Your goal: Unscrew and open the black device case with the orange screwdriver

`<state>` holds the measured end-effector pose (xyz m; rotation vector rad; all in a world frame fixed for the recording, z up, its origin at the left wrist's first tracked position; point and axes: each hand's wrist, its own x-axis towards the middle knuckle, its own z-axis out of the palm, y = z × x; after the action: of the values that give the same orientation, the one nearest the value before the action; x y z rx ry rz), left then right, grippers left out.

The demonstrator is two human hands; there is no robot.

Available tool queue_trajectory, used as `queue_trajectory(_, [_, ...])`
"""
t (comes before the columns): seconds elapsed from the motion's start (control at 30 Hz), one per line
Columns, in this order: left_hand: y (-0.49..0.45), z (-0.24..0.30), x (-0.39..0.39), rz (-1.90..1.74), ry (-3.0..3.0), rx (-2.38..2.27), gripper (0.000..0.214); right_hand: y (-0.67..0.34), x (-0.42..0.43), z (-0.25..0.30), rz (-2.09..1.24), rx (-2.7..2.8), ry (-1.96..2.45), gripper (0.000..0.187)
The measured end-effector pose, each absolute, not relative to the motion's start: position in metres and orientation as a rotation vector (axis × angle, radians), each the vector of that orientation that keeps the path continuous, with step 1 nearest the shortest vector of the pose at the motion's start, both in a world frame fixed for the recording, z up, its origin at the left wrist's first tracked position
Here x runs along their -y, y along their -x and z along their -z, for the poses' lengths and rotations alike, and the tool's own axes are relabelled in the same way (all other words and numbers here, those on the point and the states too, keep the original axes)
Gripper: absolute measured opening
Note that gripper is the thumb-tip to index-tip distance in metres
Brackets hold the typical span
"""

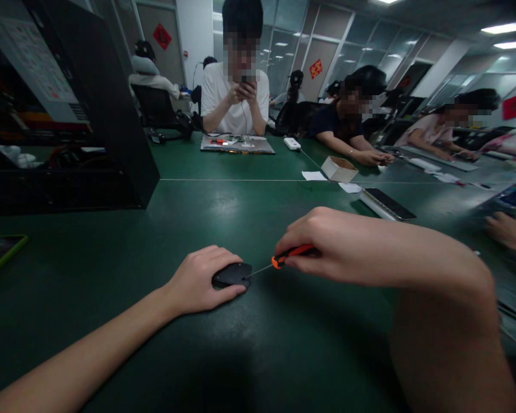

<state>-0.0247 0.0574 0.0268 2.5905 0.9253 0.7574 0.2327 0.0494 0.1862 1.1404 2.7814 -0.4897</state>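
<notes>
My left hand (200,280) is curled round a small flat black device (232,275) and pins it to the green table (258,344). My right hand (327,241) grips an orange-and-black screwdriver (290,253). The thin metal shaft slants down and left, and its tip touches the right edge of the black device. Both forearms reach in from the bottom of the view.
A black cabinet (112,115) stands at the left. A phone (389,203) and a small cardboard box (339,169) lie at the right. Someone else's hand (509,232) rests at the right edge. Several people sit at the table's far side. A green-edged tablet (0,252) lies far left.
</notes>
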Motion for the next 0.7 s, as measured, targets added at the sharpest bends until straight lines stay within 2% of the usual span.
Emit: queue_trajectory(0.7, [0.0257, -0.0260, -0.0571, -0.724, -2.582, -0.938, 0.037, -0.2388, -0.0532, -0.1846, 0.453, -2.724, -1.193, 0.022])
